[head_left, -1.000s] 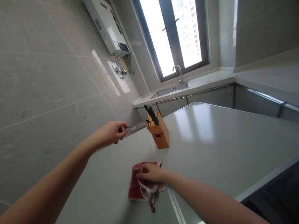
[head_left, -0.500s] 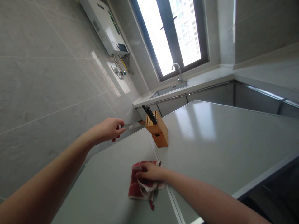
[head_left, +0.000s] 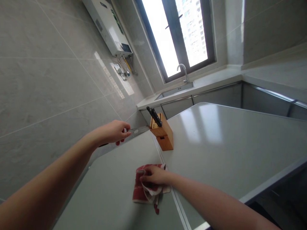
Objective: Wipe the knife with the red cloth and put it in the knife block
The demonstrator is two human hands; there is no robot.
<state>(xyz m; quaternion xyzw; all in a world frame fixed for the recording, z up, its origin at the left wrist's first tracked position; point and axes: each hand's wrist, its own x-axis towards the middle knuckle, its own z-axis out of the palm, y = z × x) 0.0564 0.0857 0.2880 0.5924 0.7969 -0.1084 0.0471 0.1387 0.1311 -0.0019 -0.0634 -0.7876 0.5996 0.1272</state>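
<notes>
I hold my left hand [head_left: 112,132] clenched on the steel-bladed kitchen knife [head_left: 137,131], tip at the wooden knife block [head_left: 163,134] but not yet slotted, while my right hand [head_left: 154,174] presses flat on the red-and-white cloth [head_left: 144,191] mid-countertop [head_left: 216,143].

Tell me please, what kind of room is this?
Most likely a home kitchen: a sink with a faucet under the window, a wooden knife block on the counter, a water heater on the tiled wall.
</notes>
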